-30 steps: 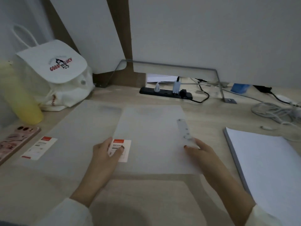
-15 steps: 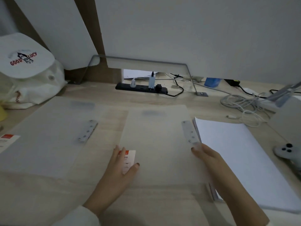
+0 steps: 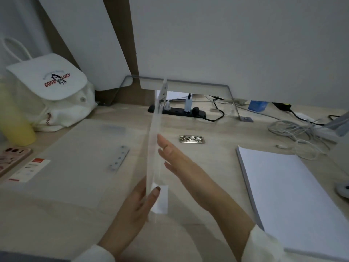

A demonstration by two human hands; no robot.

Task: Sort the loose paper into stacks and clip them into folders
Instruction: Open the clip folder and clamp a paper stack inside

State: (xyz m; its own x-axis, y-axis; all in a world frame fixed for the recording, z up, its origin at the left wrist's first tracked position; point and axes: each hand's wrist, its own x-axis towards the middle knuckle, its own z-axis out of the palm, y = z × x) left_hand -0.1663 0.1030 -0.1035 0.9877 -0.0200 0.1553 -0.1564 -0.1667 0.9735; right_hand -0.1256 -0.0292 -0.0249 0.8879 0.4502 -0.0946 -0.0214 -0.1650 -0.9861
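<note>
- A white bag [image 3: 51, 95] is sitting at the far left of the worktop [image 3: 217, 129], out of the working space.
- A clear folder [image 3: 75, 157] is lying flat left of centre with its fastener strip [image 3: 119, 160] facing up, likely waiting for paper.
- The left hand [image 3: 136, 207] is pinching the near edge of a second folder [image 3: 154, 148], thumb on its label [image 3: 162, 200], holding it upright at centre.
- The right hand [image 3: 181, 163], fingers straight and grasping nothing, is pressing flat against that folder's right face, seemingly steadying it for turning.
- A metal clip [image 3: 192, 139] is lying just beyond, within reach.
- The paper stack [image 3: 294, 195] is resting at the right, apart from both folders and not yet clipped.
</note>
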